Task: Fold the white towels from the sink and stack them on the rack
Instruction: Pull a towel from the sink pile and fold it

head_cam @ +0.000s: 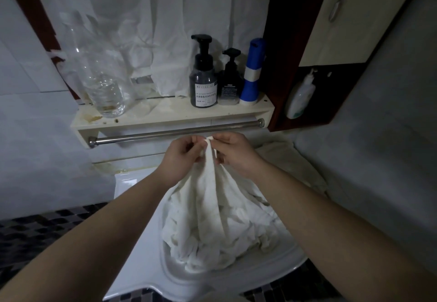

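Note:
A white towel [212, 207] hangs from both my hands over the white sink [139, 209], and its lower part lies bunched in the basin with more white cloth. My left hand [182, 157] and my right hand [234, 152] are close together, each pinching the towel's top edge just below the steel towel bar [165, 133] of the cream rack [151, 118]. Another pale towel [290, 159] lies spread behind the sink at the right.
On the rack's shelf stand a clear plastic bottle [104, 81], two dark pump bottles [203, 77], and a blue and white container [251, 74]. A white pump bottle [300, 95] sits in a dark cabinet niche at right. A white curtain [153, 17] hangs behind.

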Demonstrator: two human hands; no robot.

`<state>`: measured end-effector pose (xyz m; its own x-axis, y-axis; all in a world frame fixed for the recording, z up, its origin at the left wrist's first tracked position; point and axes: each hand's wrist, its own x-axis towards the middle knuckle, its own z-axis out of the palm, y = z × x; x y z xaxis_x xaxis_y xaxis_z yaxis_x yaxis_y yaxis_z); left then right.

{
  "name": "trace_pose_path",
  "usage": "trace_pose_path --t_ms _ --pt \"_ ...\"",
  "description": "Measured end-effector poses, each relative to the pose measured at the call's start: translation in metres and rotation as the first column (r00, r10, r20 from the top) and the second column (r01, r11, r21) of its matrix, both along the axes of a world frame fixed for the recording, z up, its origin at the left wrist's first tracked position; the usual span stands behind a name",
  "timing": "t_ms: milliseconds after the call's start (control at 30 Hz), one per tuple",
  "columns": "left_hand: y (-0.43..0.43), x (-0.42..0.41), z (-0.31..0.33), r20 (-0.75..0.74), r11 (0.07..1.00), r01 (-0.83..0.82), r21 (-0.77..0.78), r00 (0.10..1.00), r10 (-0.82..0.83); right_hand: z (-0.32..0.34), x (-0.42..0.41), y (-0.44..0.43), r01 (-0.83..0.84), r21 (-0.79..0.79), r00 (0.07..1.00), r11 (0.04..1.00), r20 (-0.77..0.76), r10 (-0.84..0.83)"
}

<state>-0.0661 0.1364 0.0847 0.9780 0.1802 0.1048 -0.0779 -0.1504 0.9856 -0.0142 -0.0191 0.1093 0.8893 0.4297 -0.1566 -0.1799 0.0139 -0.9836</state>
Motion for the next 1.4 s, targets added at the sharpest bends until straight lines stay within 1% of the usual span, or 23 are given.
trace_pose_path --t_ms 133,200,333,500,567,667,800,1000,1133,1200,1267,1400 --pt "-0.007 0.002 0.003 0.046 0.997 -0.003 -0.079 0.999 0.007 0.006 -0.004 -0.004 0.005 0.070 1.000 0.998 0.019 -0.006" --pt "-0.008 0.002 0.002 0.063 0.996 -0.030 -0.082 0.997 0.036 0.008 -0.006 -0.005 0.006 0.082 1.000 0.997 0.024 -0.008" --pt "-0.009 0.002 -0.001 0.083 0.993 -0.103 -0.052 0.991 0.107 0.007 -0.010 -0.007 -0.001 0.058 0.999 0.998 0.048 -0.001" --pt "-0.008 0.000 0.004 0.056 0.992 -0.126 0.013 0.991 0.125 0.012 -0.013 -0.011 -0.006 0.061 0.998 0.998 0.055 0.003" --pt "-0.007 0.000 0.006 0.071 0.983 -0.162 0.084 0.985 0.156 0.015 -0.012 -0.012 -0.016 0.043 0.998 0.999 0.068 0.014" --pt "-0.009 -0.002 0.008 0.145 0.956 -0.208 0.207 0.973 0.180 0.017 -0.011 -0.014 -0.008 0.019 0.995 1.000 0.100 0.006" --pt "-0.008 -0.004 0.009 0.201 0.950 -0.210 0.230 0.966 0.165 0.016 -0.010 -0.013 0.013 0.023 0.993 1.000 0.118 -0.016" --pt "-0.007 -0.003 0.010 0.216 0.945 -0.191 0.266 0.967 0.135 0.012 -0.011 -0.014 -0.023 0.061 0.994 0.998 0.111 0.017" --pt "-0.005 -0.005 0.009 0.228 0.941 -0.190 0.279 0.965 0.127 0.012 -0.011 -0.016 -0.013 0.059 0.992 0.998 0.124 0.006" --pt "-0.006 -0.006 0.013 0.271 0.941 -0.200 0.275 0.955 0.124 0.012 -0.010 -0.016 -0.003 0.050 0.989 0.999 0.145 -0.004" --pt "-0.007 -0.006 0.016 0.334 0.920 -0.219 0.326 0.937 0.105 0.013 -0.009 -0.016 0.005 0.054 0.987 0.999 0.163 -0.013" --pt "-0.008 -0.008 0.018 0.384 0.897 -0.247 0.367 0.919 0.096 0.013 -0.007 -0.017 0.007 0.058 0.983 0.998 0.180 -0.017"
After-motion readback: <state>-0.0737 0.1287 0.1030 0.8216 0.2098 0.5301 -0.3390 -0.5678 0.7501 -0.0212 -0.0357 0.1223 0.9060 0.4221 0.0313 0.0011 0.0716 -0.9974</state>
